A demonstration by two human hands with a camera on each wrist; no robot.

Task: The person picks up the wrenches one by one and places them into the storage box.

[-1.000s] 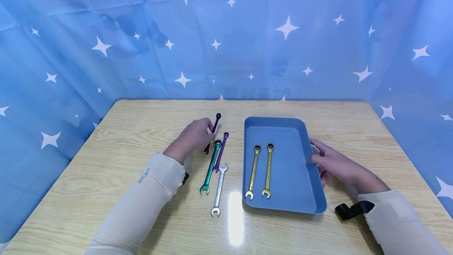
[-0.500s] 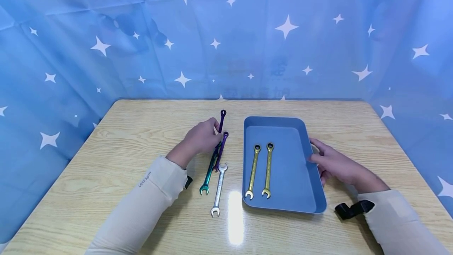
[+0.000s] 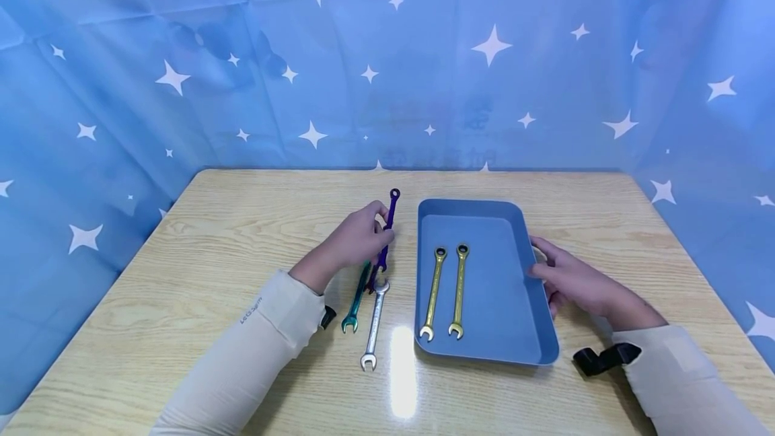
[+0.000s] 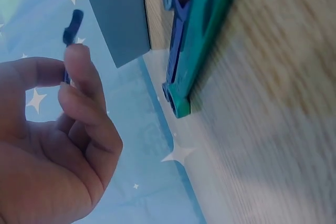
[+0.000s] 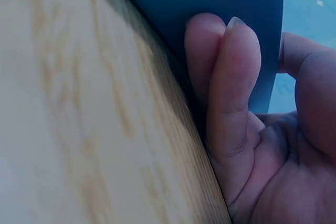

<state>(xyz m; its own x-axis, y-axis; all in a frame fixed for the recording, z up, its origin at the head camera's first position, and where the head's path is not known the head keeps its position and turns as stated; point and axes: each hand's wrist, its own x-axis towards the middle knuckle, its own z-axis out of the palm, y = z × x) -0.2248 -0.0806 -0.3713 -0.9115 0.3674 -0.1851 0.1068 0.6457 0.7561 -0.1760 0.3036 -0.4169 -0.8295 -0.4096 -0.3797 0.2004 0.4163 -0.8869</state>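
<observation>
My left hand point(image 3: 357, 237) pinches a dark purple combination wrench point(image 3: 392, 210) between thumb and fingers, its ring end pointing away. In the left wrist view that wrench point(image 4: 73, 26) is clear of the table. Below it lie a teal wrench point(image 3: 354, 307), a second purple wrench point(image 3: 371, 282), mostly hidden, and a silver open-end wrench point(image 3: 375, 321). My right hand point(image 3: 572, 281) grips the right wall of a blue-grey tray point(image 3: 499, 288), thumb over the rim. In the right wrist view, fingers point(image 5: 233, 82) press the wall from outside. Two gold wrenches, one left point(image 3: 433, 295), one right point(image 3: 459, 291), lie inside the tray.
The wooden table point(image 3: 212, 254) ends at a blue star-patterned cloth point(image 3: 387, 86) behind and at both sides. A black strap piece point(image 3: 605, 359) sticks out from the right sleeve, close over the table.
My left hand has carried the dark purple wrench rightward, across the teal wrench and over the second purple one, toward the tray. My right hand and the tray have stayed put.
</observation>
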